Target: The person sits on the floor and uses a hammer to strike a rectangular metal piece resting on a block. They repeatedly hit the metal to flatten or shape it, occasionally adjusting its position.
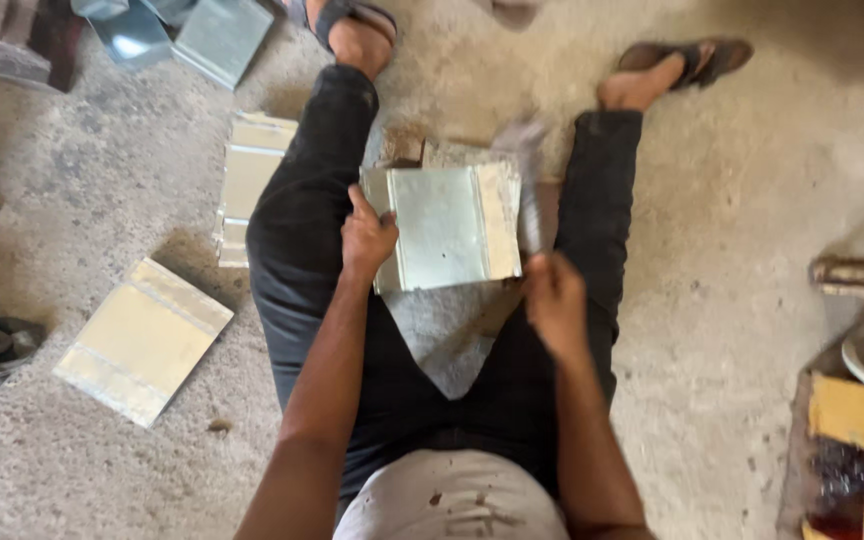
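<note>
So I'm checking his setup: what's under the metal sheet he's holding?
Under the metal sheet, bare concrete floor shows between his legs, and something brownish pokes out at its far edge. Whatever lies directly beneath is covered.

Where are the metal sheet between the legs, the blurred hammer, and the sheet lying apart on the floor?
metal sheet (444,228), head view, middle of its flat face
hammer (529,190), head view, blurred handle
loose sheet (142,340), head view, centre

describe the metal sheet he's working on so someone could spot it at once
Find the seated person's spread legs on the concrete floor. Between the knees lies a square metal sheet, its near-left edge gripped by the left hand. Unlike the loose sheets lying left, it alone is held.
</note>
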